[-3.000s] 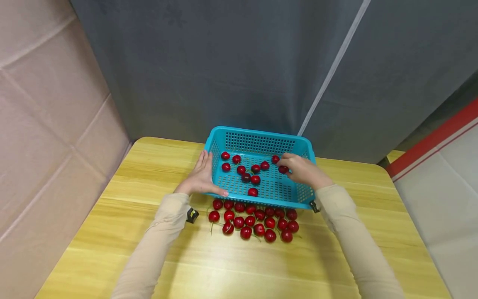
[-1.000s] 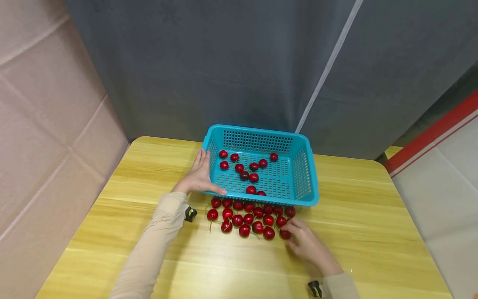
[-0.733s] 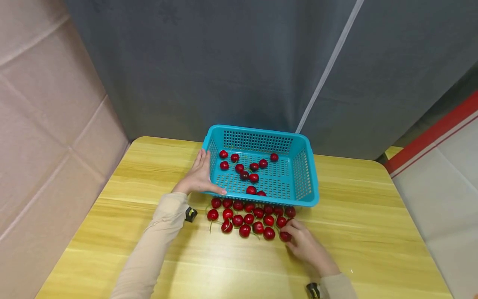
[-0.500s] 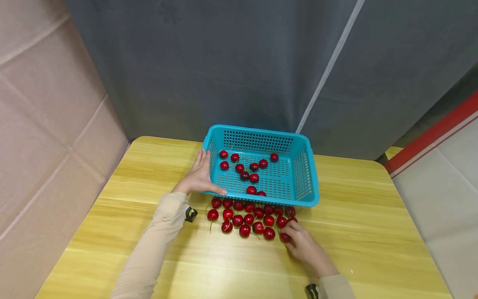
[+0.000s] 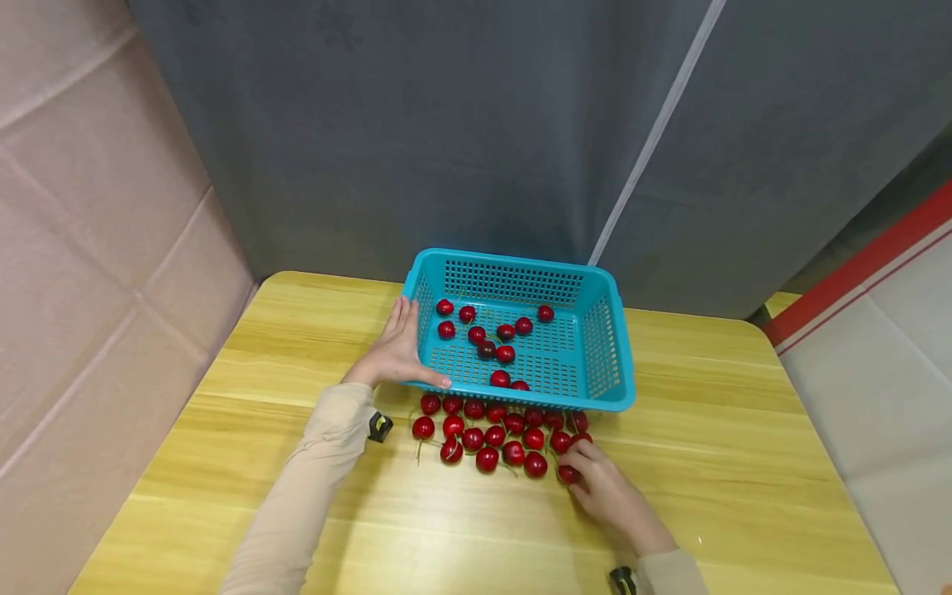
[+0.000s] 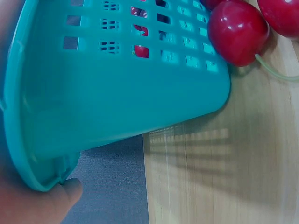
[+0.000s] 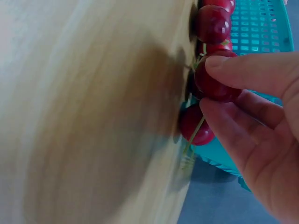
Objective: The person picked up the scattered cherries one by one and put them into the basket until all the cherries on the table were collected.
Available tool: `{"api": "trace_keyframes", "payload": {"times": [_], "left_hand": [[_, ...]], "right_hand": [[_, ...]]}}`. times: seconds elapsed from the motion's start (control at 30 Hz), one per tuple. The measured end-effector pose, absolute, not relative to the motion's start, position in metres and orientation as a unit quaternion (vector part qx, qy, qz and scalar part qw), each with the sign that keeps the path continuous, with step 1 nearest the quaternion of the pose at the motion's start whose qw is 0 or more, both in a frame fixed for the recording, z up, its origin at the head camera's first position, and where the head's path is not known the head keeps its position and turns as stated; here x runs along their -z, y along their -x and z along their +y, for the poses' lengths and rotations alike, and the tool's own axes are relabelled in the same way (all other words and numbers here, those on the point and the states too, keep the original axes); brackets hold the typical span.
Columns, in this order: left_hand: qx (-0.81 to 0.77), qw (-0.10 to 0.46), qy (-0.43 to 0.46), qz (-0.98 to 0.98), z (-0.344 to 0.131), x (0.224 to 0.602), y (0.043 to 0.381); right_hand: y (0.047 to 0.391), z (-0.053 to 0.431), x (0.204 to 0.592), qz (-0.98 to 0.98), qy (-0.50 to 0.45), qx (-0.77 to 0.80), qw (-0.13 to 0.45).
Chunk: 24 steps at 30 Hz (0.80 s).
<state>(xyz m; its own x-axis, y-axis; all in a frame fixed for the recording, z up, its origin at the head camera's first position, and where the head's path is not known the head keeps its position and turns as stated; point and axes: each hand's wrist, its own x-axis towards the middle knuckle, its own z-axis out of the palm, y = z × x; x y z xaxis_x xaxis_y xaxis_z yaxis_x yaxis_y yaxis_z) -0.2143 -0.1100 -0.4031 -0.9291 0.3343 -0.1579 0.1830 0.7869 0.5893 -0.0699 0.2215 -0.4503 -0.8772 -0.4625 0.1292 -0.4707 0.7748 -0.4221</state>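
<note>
A blue plastic basket (image 5: pixel 610 347) with several red cherries inside stands at the back of the table. My left hand (image 5: pixel 394 351) lies against its front left corner, fingers along the left side and thumb along the front rim. In the left wrist view, a fingertip (image 6: pixel 71 187) touches the basket's rim (image 6: pixel 14 116). In front of the basket, more cherries (image 5: pixel 487 459) with green stems lie close together. At their right end, my right hand (image 5: pixel 613 496) pinches a cherry (image 7: pixel 217 79) between thumb and fingers. Another cherry (image 7: pixel 196 123) sits beside those fingertips.
The light wooden table (image 5: pixel 461 529) stretches out in front of the cherries. A grey curtain (image 5: pixel 409 124) hangs directly behind the basket. Pale panels (image 5: pixel 97 248) flank the table, the right one edged with a red strip (image 5: pixel 863 264).
Over three seconds my right hand has left its cherry in the basket and come out to the front right cherries, where it now pinches one. My left hand has stayed at the basket.
</note>
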Motion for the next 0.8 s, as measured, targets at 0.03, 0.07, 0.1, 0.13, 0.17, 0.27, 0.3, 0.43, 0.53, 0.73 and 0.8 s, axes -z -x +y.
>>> {"api": "trace_keyframes", "payload": {"times": [0.03, 0.07, 0.1, 0.13, 0.17, 0.27, 0.3, 0.43, 0.53, 0.73, 0.8], "left_hand": [[-0.296, 0.127, -0.139, 0.936, -0.110, 0.403, 0.214], [-0.297, 0.127, -0.139, 0.936, -0.110, 0.403, 0.215], [-0.298, 0.126, -0.139, 0.936, -0.110, 0.403, 0.215], [-0.299, 0.125, -0.139, 0.936, -0.110, 0.404, 0.215], [-0.300, 0.124, -0.139, 0.935, -0.110, 0.404, 0.215], [-0.303, 0.126, -0.138, 0.935, -0.110, 0.404, 0.214], [-0.303, 0.126, -0.138, 0.934, -0.110, 0.404, 0.214], [-0.302, 0.127, -0.138, 0.935, -0.110, 0.404, 0.214], [-0.301, 0.128, -0.138, 0.935, -0.110, 0.404, 0.214], [-0.300, 0.128, -0.137, 0.935, -0.110, 0.404, 0.214], [-0.301, 0.128, -0.137, 0.935, -0.110, 0.404, 0.214]], "right_hand": [[0.070, 0.222, 0.449, -0.940, -0.253, -0.227, 0.015], [0.070, 0.222, 0.447, -0.939, -0.258, -0.227, 0.021], [0.070, 0.222, 0.445, -0.937, -0.263, -0.227, 0.026], [0.070, 0.223, 0.443, -0.936, -0.269, -0.227, 0.032], [0.070, 0.223, 0.441, -0.934, -0.274, -0.227, 0.038], [0.070, 0.224, 0.432, -0.926, -0.291, -0.232, 0.061], [0.071, 0.224, 0.429, -0.922, -0.300, -0.232, 0.072], [0.073, 0.223, 0.413, -0.901, -0.339, -0.236, 0.134], [0.077, 0.223, 0.400, -0.887, -0.362, -0.232, 0.171], [0.083, 0.223, 0.374, -0.877, -0.380, -0.226, 0.189], [0.087, 0.224, 0.366, -0.874, -0.387, -0.221, 0.195]]}}
